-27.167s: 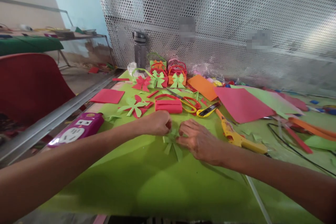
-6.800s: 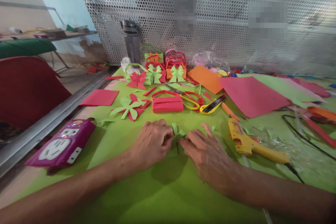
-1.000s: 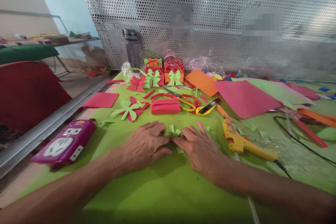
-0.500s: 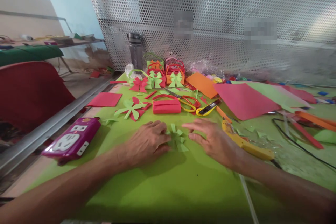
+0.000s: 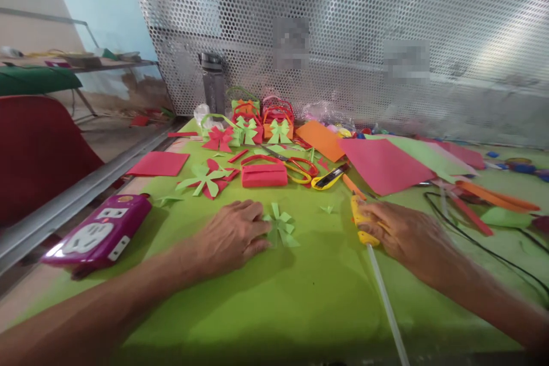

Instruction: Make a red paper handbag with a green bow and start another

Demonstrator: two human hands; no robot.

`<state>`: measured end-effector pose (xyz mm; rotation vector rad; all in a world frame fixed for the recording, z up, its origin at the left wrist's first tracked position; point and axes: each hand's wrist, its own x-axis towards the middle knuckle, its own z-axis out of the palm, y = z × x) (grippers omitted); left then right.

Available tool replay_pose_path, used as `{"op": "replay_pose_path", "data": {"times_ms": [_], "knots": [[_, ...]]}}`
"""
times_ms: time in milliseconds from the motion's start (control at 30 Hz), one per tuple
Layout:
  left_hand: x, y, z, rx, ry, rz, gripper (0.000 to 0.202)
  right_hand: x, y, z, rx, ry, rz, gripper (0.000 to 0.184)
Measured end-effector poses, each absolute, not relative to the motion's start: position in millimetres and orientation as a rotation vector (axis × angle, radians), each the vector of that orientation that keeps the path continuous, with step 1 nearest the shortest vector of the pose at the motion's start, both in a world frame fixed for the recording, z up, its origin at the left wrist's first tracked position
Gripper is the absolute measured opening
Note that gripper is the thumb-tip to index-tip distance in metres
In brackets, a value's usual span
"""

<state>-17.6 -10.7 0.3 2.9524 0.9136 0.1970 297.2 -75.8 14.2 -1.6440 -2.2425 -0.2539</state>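
green-covered desk [image 5: 326, 309]: the right hand [image 5: 403, 234] has left the green paper piece [image 5: 282, 227], its fingers now wrapped round the yellow glue gun [image 5: 357, 211]. the piece lies at the left hand [image 5: 234, 237] alone — whether those fingers grip is unclear.

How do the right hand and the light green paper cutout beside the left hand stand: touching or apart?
Apart. The head view plainly shows green tabletop between the right hand, at the yellow glue gun, and the paper cutout.
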Motion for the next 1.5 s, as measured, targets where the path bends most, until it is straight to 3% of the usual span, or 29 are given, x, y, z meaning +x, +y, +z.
{"op": "replay_pose_path", "data": {"times_ms": [133,367,533,767,900,1000,1200,1500], "knots": [[-18,-10,-1,2.924,0.905,0.2,0.015,321,-86,-5,-1.934,-2.279,-0.467,0.035],[-19,-3,-12,2.94,0.866,0.304,0.011,341,-97,-25,-1.975,-2.316,-0.502,0.052],[-20,-6,-8,2.931,0.904,0.264,0.013,345,-97,-30,-1.897,-2.171,-0.416,0.04],[-18,-10,-3,2.975,0.941,0.213,0.017,322,-96,5,-1.775,-1.742,0.223,0.03],[-17,-7,-6,3.04,0.912,0.237,0.022,281,-96,14,-1.523,-1.736,0.907,0.036],[-18,-6,-8,3.051,0.898,0.269,0.023,254,-97,19,-1.508,-1.8,1.115,0.039],[-18,-7,-7,3.032,0.882,0.264,0.022,235,-90,30,-1.626,-2.098,0.887,0.038],[-17,-8,-3,3.032,0.894,0.237,0.024,228,-84,31,-1.672,-2.195,0.899,0.043]]}}
